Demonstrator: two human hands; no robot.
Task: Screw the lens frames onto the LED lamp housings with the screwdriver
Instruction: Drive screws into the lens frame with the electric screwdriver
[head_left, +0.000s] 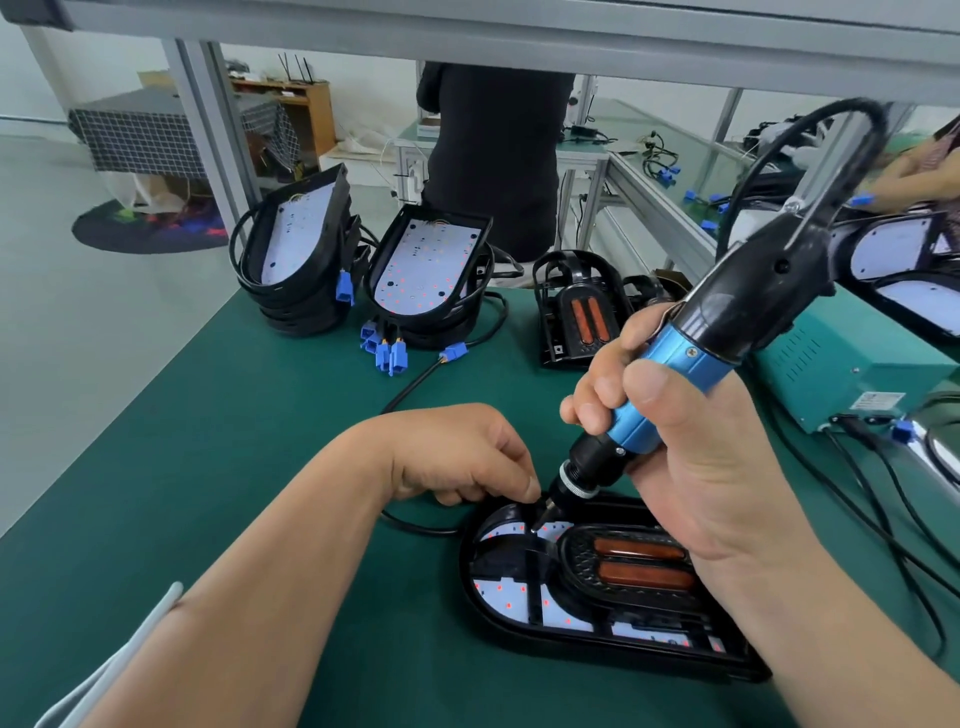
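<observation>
The cylindrical blue-and-black electric screwdriver (675, 364) is clasped by the right hand (701, 467), its bit set on the near glossy black lens frame (535, 587); the grip of the curled left hand (457, 452) cannot be told.

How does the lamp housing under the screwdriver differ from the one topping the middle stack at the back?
The near housing lies flat on the mat; the stacked housing leans tilted on a stack. The near housing carries a black lens frame with two orange strips; the stacked housing's white board is bare. The screwdriver has its tip at the near housing; no tool is at the stacked housing. Both have black rounded shells and white boards dotted red.
</observation>
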